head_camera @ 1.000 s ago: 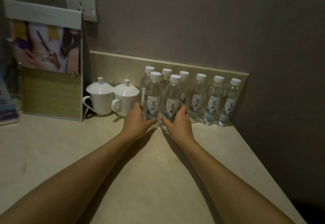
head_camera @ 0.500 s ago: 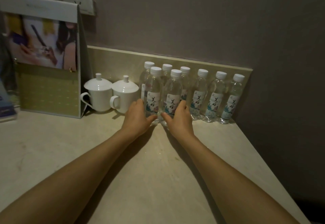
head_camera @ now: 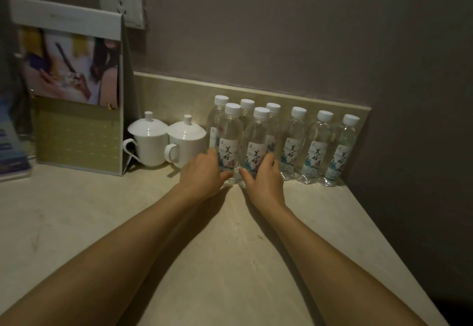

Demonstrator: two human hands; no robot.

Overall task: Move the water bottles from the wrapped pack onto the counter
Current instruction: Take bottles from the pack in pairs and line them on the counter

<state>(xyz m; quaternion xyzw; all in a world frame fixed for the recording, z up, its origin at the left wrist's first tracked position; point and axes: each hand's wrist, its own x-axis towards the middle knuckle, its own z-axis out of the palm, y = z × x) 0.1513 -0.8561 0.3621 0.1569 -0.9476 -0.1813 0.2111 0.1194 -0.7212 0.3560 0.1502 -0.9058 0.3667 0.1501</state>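
Hands meet at the counter's back corner: the left hand [head_camera: 202, 172] grips one clear plastic white-capped water bottle [head_camera: 228, 141], the right hand [head_camera: 263, 177] grips its neighbour [head_camera: 256, 146], both upright on the pale stone counter [head_camera: 102, 210]. Six matching bottles [head_camera: 317, 146] line the backsplash beside two white lidded mugs [head_camera: 166, 144].

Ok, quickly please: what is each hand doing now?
Left hand: grips the front left bottle.
Right hand: grips the front right bottle.
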